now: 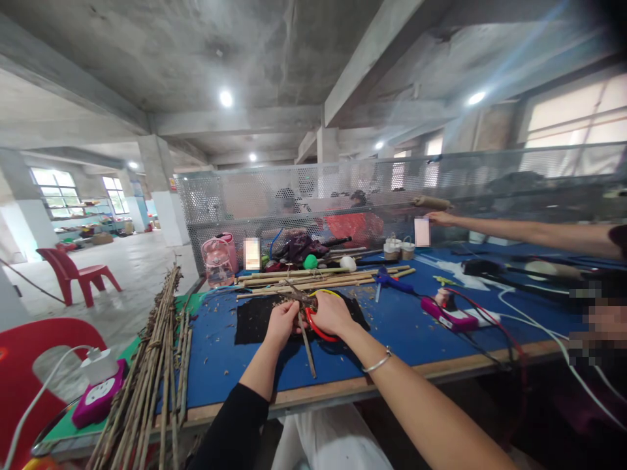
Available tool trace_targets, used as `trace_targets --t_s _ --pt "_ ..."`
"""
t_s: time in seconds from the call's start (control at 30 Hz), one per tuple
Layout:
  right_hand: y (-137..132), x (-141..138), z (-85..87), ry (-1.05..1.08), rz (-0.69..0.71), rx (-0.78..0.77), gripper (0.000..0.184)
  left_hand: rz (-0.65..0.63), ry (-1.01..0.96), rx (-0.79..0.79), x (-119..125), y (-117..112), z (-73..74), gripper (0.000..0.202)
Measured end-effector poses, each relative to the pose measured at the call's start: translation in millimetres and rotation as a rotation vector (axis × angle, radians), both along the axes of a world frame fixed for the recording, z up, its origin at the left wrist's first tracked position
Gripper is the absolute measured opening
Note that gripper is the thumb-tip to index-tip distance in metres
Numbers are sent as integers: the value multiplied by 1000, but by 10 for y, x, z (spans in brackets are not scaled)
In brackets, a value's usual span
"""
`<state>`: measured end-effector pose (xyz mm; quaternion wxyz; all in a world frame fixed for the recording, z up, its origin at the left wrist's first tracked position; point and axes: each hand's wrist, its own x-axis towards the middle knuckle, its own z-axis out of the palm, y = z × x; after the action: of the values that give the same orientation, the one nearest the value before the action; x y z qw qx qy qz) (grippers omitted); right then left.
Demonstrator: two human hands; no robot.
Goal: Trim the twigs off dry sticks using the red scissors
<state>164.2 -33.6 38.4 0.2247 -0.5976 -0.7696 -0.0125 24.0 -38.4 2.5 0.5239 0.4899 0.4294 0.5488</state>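
My left hand point(283, 324) pinches a thin brown stick point(309, 349), whose lower part slants down toward the table's front edge. My right hand point(333, 314) is closed around red-handled scissors point(319, 326), one loop showing below the fingers. The blades meet the area just above my left fingertips; whether they touch the stick is hard to tell. Both hands are over a black cloth point(252, 320) sprinkled with small brown scraps. Behind them several long peeled sticks point(337, 281) lie across the blue tabletop point(215, 365).
A bundle of thin branches point(151, 359) rests along the left side. Purple power strips point(100, 391) sit left and right, with cords. A blue glue gun point(392, 282), a pink bottle point(219, 264) and a green ball point(310, 262) lie farther back. Another person's arm point(529, 234) reaches in from the right.
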Motion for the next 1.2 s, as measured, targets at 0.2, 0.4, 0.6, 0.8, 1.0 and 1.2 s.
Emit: trace_targets --t_s 0.2,0.4,0.6,0.8,1.0,1.2 --pt "24 -12 -79 40 2 -48 28 25 -10 -17 11 5 -9 37" --pt "10 -55 -152 59 -27 -105 36 83 23 -46 7 23 -28 33" --pt "-46 -63 -140 73 -45 -151 43 100 38 -61 18 24 -31 32" --pt "-69 -115 -181 77 -98 -208 41 113 83 -59 4 41 -58 32" --pt "-74 -125 -136 44 -94 -223 42 121 83 -81 -1 24 -30 28" --pt "-38 -81 -48 -20 -92 -111 37 44 66 -92 25 -12 2 29"
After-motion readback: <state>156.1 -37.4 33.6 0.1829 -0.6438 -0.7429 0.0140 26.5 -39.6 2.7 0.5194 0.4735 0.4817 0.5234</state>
